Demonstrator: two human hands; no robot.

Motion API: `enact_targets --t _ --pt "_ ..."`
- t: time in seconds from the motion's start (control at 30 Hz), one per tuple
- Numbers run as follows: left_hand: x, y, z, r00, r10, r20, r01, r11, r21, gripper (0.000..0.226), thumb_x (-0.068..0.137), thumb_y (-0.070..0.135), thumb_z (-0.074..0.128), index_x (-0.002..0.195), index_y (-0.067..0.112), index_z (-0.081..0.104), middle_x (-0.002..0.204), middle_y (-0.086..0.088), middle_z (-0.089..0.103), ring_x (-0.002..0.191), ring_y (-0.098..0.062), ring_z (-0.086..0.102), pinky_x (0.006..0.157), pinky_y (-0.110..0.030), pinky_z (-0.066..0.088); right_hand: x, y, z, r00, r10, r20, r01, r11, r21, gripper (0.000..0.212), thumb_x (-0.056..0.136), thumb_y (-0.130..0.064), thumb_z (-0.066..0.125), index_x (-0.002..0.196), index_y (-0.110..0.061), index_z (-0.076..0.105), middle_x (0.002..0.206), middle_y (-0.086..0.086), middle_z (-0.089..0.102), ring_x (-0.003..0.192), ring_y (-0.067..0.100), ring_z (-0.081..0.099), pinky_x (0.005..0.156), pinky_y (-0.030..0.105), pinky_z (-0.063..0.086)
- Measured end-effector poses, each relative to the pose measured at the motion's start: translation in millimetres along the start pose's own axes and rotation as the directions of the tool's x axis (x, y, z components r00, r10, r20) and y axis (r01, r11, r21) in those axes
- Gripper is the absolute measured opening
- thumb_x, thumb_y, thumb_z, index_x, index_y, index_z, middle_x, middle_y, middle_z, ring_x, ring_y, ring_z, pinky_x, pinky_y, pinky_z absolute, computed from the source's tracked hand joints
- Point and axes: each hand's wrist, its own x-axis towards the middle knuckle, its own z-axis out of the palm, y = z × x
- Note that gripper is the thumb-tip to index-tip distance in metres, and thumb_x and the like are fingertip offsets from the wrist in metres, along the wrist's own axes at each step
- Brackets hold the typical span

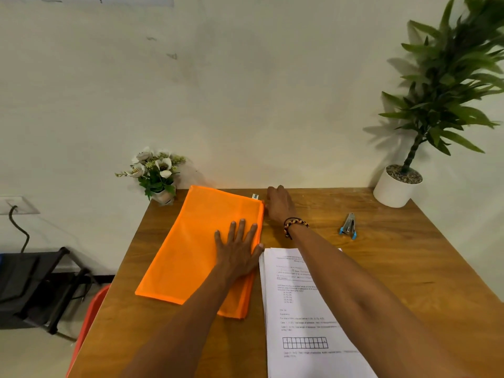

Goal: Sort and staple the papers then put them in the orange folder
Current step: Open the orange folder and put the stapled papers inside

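- The left grip (pixel 236 248) lay flat, fingers straight, pressing the orange folder (pixel 191 249) onto the bench (pixel 395 268).
- The right grip (pixel 279 204) touched the folder's far corner; whether it pinched could not be told.
- Papers (pixel 302 317) lay just right of the left grip; the stapler (pixel 348 226) lay well right of the right grip.

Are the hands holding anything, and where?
The left hand presses flat on the orange folder. The right hand is at the folder's far right corner; its fingers are hidden, so cannot tell.
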Motion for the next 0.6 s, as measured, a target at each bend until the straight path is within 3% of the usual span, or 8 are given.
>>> enact_targets --t 0.07,0.13,0.2,0.27,0.37,0.47,0.6 --pt "2.0 -0.2 -5.3 1.0 0.003 0.025 -0.003 0.999 -0.036 0.073 0.098 0.07 0.013 0.16 0.037 -0.006 0.169 -0.002 -0.013 0.156 -0.03 -0.012 0.118 -0.068 -0.005 -6.8 5.8 -5.5 1.0 0.015 0.002 -0.015 0.999 0.037 0.036 0.093 -0.026 0.069 0.124 -0.013 0.056 0.126 0.012 0.054 0.115 0.03 0.054 0.087 0.045 0.056" --pt "4.4 0.2 -10.9 0.999 -0.001 0.044 0.006 0.992 -0.123 0.069 0.1 0.067 0.015 0.161 0.037 0.003 0.17 -0.001 -0.008 0.157 -0.028 -0.01 0.118 -0.068 -0.005 -16.6 15.6 -12.8 1.0 -0.005 -0.009 0.005 0.997 0.082 0.025 0.093 -0.029 0.067 0.112 -0.015 0.061 0.117 0.009 0.062 0.106 0.027 0.058 0.085 0.045 0.056" --pt "5.1 0.1 -14.2 1.0 0.001 -0.004 -0.002 0.973 -0.232 0.064 0.101 0.064 0.02 0.159 0.037 0.02 0.17 -0.004 0.007 0.157 -0.029 0.001 0.118 -0.067 -0.001 -32.5 26.9 -21.6 0.995 -0.094 0.039 0.086 0.981 0.174 0.015 0.092 -0.03 0.067 0.095 -0.016 0.065 0.097 0.004 0.068 0.088 0.023 0.062 0.078 0.047 0.057" --pt "0.9 -1.1 -15.6 0.993 0.026 -0.115 -0.061 0.947 -0.315 0.062 0.096 0.062 0.027 0.15 0.035 0.039 0.163 -0.008 0.03 0.153 -0.032 0.022 0.119 -0.064 0.013 -51.4 35.6 -31.3 0.961 -0.207 0.185 0.151 0.949 0.276 0.013 0.091 -0.031 0.068 0.09 -0.017 0.067 0.089 0.001 0.069 0.083 0.021 0.064 0.076 0.045 0.057" --pt "-8.3 -1.3 -12.9 0.966 0.085 -0.245 -0.167 0.926 -0.339 0.046 0.091 0.053 0.048 0.128 0.029 0.061 0.134 -0.006 0.056 0.127 -0.03 0.051 0.103 -0.048 0.039 -78.6 38.6 -43.4 0.847 -0.34 0.409 0.206 0.918 0.338 0.017 0.09 -0.036 0.071 0.096 -0.02 0.072 0.097 -0.003 0.07 0.094 0.017 0.065 0.081 0.04 0.055" --pt "-17.0 2.7 -7.4 0.939 0.07 -0.335 -0.199 0.909 -0.366 0.024 0.09 0.04 0.063 0.11 0.028 0.067 0.115 -0.002 0.061 0.11 -0.024 0.055 0.085 -0.038 0.039 -98.6 37.1 -52.3 0.802 -0.399 0.445 0.245 0.898 0.365 0.019 0.09 -0.035 0.072 0.102 -0.02 0.074 0.103 -0.003 0.071 0.098 0.014 0.065 0.083 0.038 0.056" --pt "-26.0 6.3 -2.1 0.921 0.003 -0.39 -0.209 0.85 -0.485 0.017 0.088 0.039 0.064 0.096 0.025 0.07 0.101 0.002 0.062 0.098 -0.021 0.055 0.079 -0.036 0.038 -116.1 33.2 -50.8 0.801 -0.423 0.424 0.297 0.895 0.333 0.012 0.086 -0.023 0.076 0.098 -0.021 0.072 0.101 -0.002 0.07 0.096 0.018 0.063 0.083 0.043 0.057"
